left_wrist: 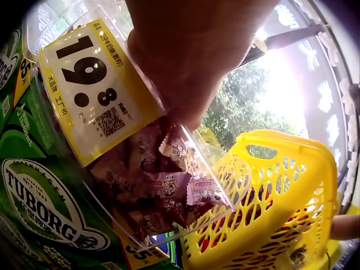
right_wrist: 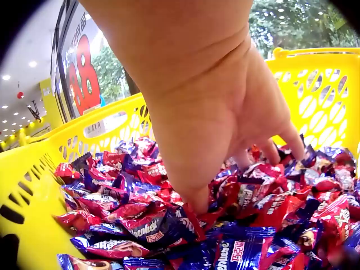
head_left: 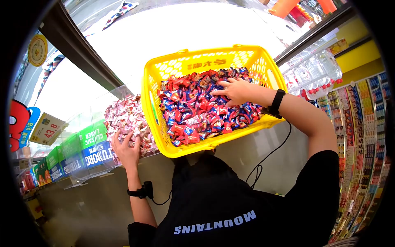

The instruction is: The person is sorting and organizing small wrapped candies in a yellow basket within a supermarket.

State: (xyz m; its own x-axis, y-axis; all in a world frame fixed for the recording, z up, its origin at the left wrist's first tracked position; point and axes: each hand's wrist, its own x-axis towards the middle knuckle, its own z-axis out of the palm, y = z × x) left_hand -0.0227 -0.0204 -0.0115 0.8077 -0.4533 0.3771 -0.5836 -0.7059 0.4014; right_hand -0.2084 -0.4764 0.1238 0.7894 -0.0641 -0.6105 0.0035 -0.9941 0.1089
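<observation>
A yellow basket (head_left: 170,153) full of red and blue wrapped candies (head_left: 193,111) stands in front of the person. My right hand (head_left: 240,91) reaches over its right side and rests on the candies, fingers spread and slightly bent. In the right wrist view the thumb and fingertips dip among the wrappers (right_wrist: 140,225). Left of the basket, my left hand (head_left: 128,153) lies on a pile of pink wrapped candies (head_left: 128,117), its fingers apart. Those candies sit in a clear plastic bin (left_wrist: 239,188); in the left wrist view the left fingers are hidden behind the bin's tag.
A yellow price tag (left_wrist: 84,79) reading 19.8 hangs on the bin's front. Green Tuborg cartons (head_left: 91,142) line the left side. Bottled water (head_left: 314,72) stands at the right, beside shelves of small packets (head_left: 356,136). A cable (head_left: 273,150) hangs from the right wrist.
</observation>
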